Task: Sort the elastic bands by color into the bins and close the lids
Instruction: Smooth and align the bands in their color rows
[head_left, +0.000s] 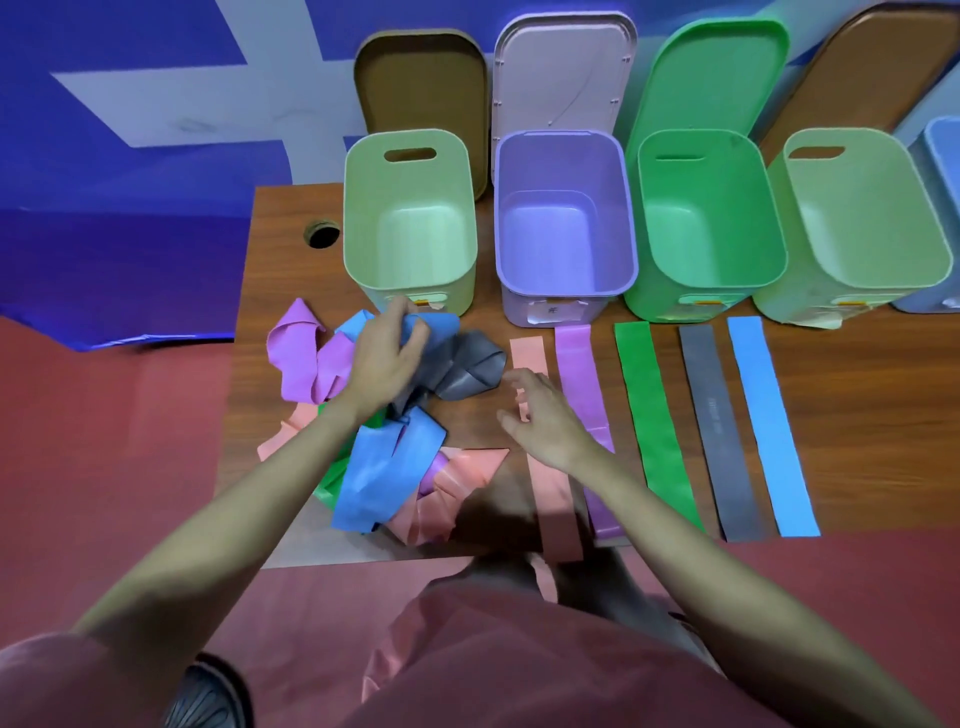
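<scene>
1. Five bands lie flat and side by side to the right of the right hand (545, 421): a pink band (530, 353) partly under that hand, then a purple band (579, 374), a green band (649, 405), a grey band (714, 415) and a blue band (763, 415) farthest out.
2. The left hand (384, 358) has its fingers curled round a blue band end (441, 325) at the top of a tangled heap (374, 415) of purple, grey, blue, pink and green bands; the heap lies under and around this hand.
3. The right hand hovers with fingers spread and relaxed, holding nothing, just right of the heap.
4. Four open bins stand beyond the hands: a pale green bin (410, 218) straight beyond the left hand, a purple bin (563, 218) beyond the right hand, then a green bin (706, 218) and a second pale green bin (852, 218) farther right.
5. Lids (563, 73) lean upright behind the bins.
6. A wooden table (857, 374) bears everything.
</scene>
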